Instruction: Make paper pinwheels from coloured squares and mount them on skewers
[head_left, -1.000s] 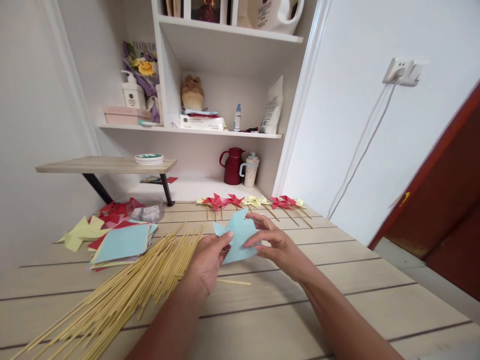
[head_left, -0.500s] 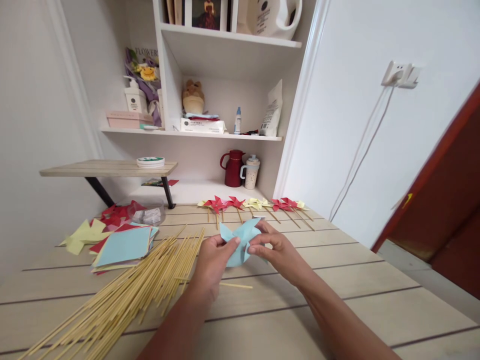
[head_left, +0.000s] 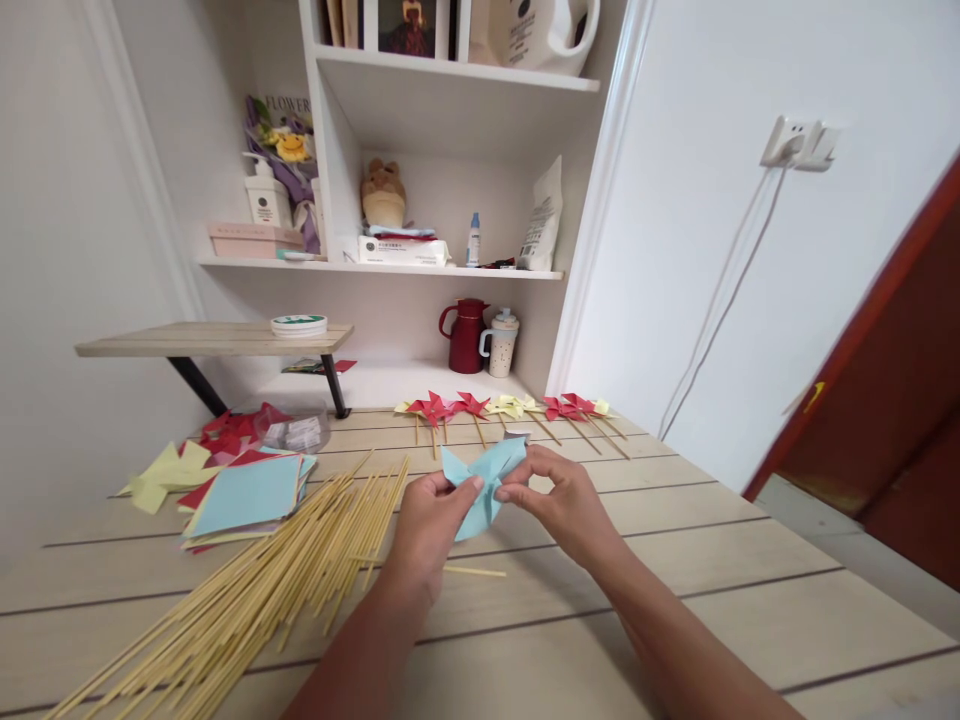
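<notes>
Above the table, both hands hold a light blue paper pinwheel (head_left: 480, 508) with its blades partly folded. My left hand (head_left: 433, 520) grips its left side, the thumb pressing near the centre. My right hand (head_left: 559, 500) pinches the right side, thumb and index finger closed on a blade near the middle. The fingers behind the paper are hidden. Below the hands a single thin stick (head_left: 474, 572) lies on the table. Left of my left hand spreads a heap of bamboo sticks (head_left: 277, 570).
A stack of coloured paper squares (head_left: 246, 492) lies at the left, beside a yellow pinwheel shape (head_left: 169, 475) and a clear plastic box (head_left: 296, 430). Finished red pinwheels (head_left: 431, 408) and yellow ones (head_left: 511, 406) on sticks line the back edge. A red jug (head_left: 467, 340) stands behind.
My right fingers have moved in towards the pinwheel's centre, bringing a right blade with them. The paper has tilted slightly; my left hand keeps its grip.
</notes>
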